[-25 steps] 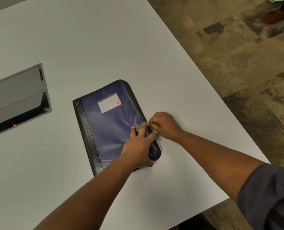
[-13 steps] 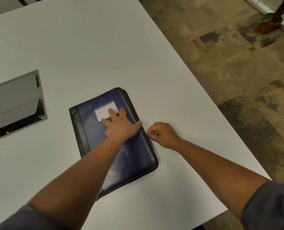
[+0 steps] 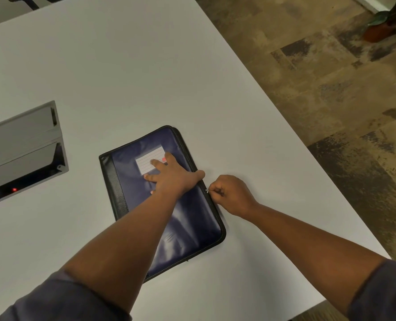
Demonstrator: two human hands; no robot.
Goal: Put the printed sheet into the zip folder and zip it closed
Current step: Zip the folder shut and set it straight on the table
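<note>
On the white counter (image 3: 123, 66): closed navy-and-black zip folder (image 3: 192, 218) | left hand (image 3: 171, 177) flat, fingers spread, pressing cover | right hand (image 3: 229, 194) pinches small metal zip pull (image 3: 207, 191) | grey hinged cable box (image 3: 21, 147) well left

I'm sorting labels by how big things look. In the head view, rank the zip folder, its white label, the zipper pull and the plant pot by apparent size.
1. zip folder
2. plant pot, farther off, so uncertain against the label
3. white label, partly covered by the left hand
4. zipper pull

printed sheet: unseen | zip pull (image 3: 207, 191): too small | plant pot (image 3: 380, 31): cut off
</note>
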